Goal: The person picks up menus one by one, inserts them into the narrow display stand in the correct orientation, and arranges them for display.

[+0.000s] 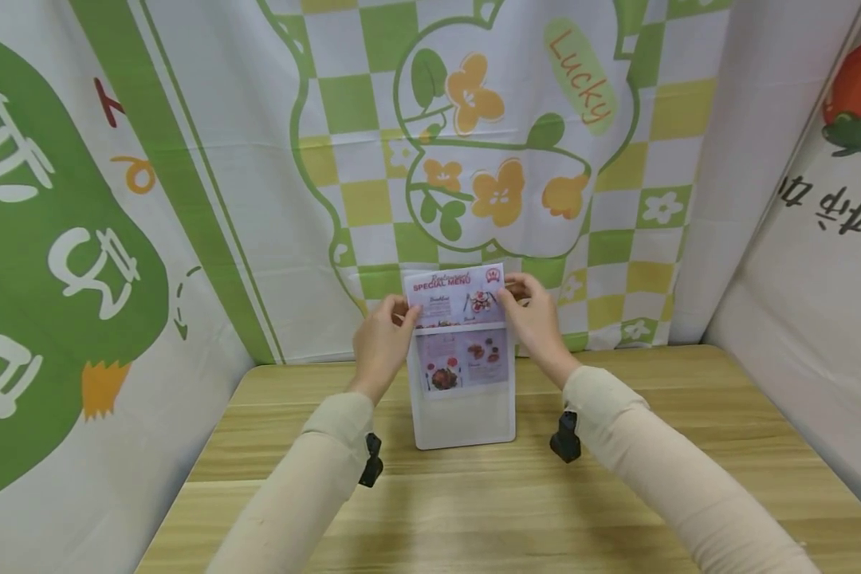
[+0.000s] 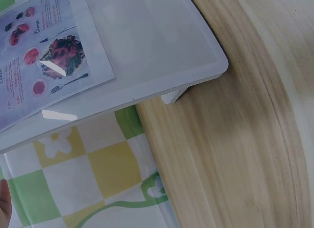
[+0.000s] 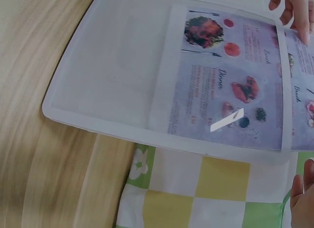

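Observation:
A printed menu sheet [image 1: 482,296] headed "SPECIAL MENU" is partly inside a white-rimmed, clear-fronted display stand [image 1: 466,418]. Its top part sticks out above the stand's upper edge, and its lower part shows through the front. My left hand [image 1: 383,339] pinches the sheet's left edge near the top. On the opposite edge, the right hand [image 1: 538,323] pinches it with the thumb in front. Through the right wrist view, the sheet [image 3: 230,76] ends around the middle of the stand [image 3: 103,71]. Only a sliver of the left hand [image 2: 4,208] shows in the left wrist view.
The stand is upright on a wooden table [image 1: 617,494], near its back edge. A patterned cloth [image 1: 359,104] hangs right behind it. Printed cloth walls [image 1: 208,207] flank the table. In the left wrist view, a small foot [image 2: 171,95] juts out behind the stand.

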`<state>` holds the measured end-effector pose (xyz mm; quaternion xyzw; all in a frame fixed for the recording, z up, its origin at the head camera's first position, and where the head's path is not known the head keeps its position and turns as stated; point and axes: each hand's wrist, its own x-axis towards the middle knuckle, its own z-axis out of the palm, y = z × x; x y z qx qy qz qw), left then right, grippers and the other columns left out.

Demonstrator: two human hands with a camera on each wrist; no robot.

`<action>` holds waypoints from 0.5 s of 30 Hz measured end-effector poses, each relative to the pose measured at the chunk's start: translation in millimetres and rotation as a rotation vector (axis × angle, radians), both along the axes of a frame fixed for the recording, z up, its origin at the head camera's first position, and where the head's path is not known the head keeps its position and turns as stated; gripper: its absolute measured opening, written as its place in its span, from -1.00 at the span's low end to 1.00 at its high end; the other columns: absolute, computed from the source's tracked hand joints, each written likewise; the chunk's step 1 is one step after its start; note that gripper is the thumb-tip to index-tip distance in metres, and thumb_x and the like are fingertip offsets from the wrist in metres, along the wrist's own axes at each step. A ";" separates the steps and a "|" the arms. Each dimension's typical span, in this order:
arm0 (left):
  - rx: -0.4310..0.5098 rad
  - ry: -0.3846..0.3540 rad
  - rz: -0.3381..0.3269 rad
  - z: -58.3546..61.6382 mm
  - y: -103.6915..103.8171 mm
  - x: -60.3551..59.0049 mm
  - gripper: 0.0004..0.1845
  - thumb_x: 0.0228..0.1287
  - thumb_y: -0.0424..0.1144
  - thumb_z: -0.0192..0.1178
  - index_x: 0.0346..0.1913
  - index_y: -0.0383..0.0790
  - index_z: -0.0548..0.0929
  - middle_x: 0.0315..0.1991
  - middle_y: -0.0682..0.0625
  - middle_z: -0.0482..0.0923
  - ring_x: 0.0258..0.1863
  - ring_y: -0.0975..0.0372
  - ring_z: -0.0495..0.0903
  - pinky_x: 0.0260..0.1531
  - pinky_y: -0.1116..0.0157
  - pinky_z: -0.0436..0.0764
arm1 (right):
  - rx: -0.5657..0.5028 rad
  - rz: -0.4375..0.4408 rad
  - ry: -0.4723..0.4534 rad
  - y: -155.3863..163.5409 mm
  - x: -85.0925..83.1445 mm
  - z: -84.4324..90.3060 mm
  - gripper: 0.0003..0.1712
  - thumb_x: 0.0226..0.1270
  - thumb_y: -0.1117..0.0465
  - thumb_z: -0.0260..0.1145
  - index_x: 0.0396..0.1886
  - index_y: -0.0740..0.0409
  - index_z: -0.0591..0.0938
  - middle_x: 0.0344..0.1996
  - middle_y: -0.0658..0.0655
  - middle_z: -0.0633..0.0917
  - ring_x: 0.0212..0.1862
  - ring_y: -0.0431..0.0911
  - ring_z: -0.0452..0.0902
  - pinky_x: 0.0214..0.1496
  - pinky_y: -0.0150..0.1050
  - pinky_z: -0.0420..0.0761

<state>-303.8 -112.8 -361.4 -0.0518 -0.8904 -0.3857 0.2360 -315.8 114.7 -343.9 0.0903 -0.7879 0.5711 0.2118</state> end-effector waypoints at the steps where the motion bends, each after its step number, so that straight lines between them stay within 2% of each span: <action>1: 0.001 0.004 0.003 -1.3 -0.3 0.4 -0.70 0.44 0.03 0.15 -0.07 -0.13 0.62 -0.24 0.02 0.69 -0.28 0.18 0.61 -0.26 0.18 0.51 | 0.000 -0.001 0.006 0.2 -0.3 1.5 -0.70 0.41 0.31 0.27 0.09 0.31 0.56 -0.14 0.29 0.69 -0.08 0.03 0.52 -0.07 -0.25 0.43; 8: -0.013 0.013 0.000 -8.4 -2.4 3.1 -0.71 0.43 0.03 0.17 -0.06 -0.12 0.62 -0.23 0.03 0.69 -0.25 0.19 0.61 -0.23 0.18 0.49 | 0.023 -0.003 0.058 1.4 -2.7 9.1 -0.72 0.41 0.30 0.29 0.06 0.31 0.59 -0.17 0.29 0.69 -0.12 0.02 0.54 -0.13 -0.29 0.44; 15: -0.020 0.011 -0.009 -6.2 -2.6 2.1 -0.68 0.43 0.02 0.17 0.02 -0.14 0.61 -0.19 0.03 0.69 -0.24 0.19 0.61 -0.25 0.18 0.50 | 0.023 0.027 0.053 1.7 -1.1 10.6 -0.67 0.40 0.28 0.31 0.09 0.33 0.58 -0.19 0.25 0.66 -0.12 0.00 0.54 -0.15 -0.28 0.47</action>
